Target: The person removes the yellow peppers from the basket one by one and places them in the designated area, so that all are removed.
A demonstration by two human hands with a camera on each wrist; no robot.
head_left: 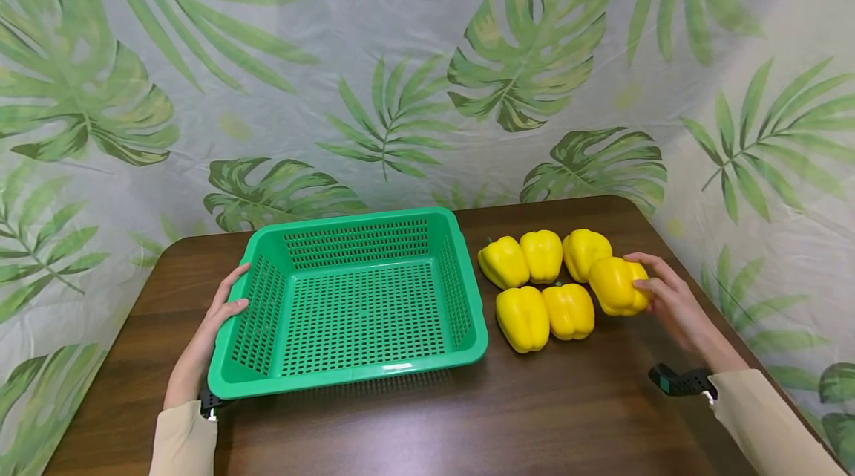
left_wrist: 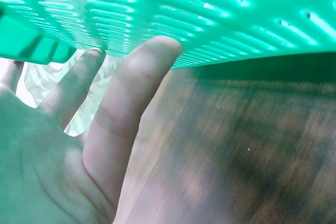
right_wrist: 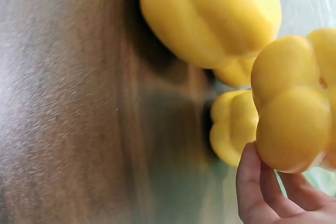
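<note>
My left hand (head_left: 217,313) is at the left side of a green plastic basket (head_left: 349,371). In the left wrist view, its fairly straight fingers touch the outside of the slotted wall (left_wrist: 210,24). My right hand (head_left: 671,305) holds a yellow bell pepper (head_left: 616,287) by its right side, with fingertips on the skin. That pepper looks raised off the table in the right wrist view, its lobed end (right_wrist: 294,124) facing the camera. Several more yellow bell peppers (head_left: 523,318) lie close together between the basket and my right hand.
Everything stands on a dark brown wooden table (head_left: 548,416) with rounded far corners. A leaf-patterned cloth (head_left: 401,30) hangs behind and beside it. The basket has an open top and a perforated floor. Black straps (head_left: 681,381) circle the wrists.
</note>
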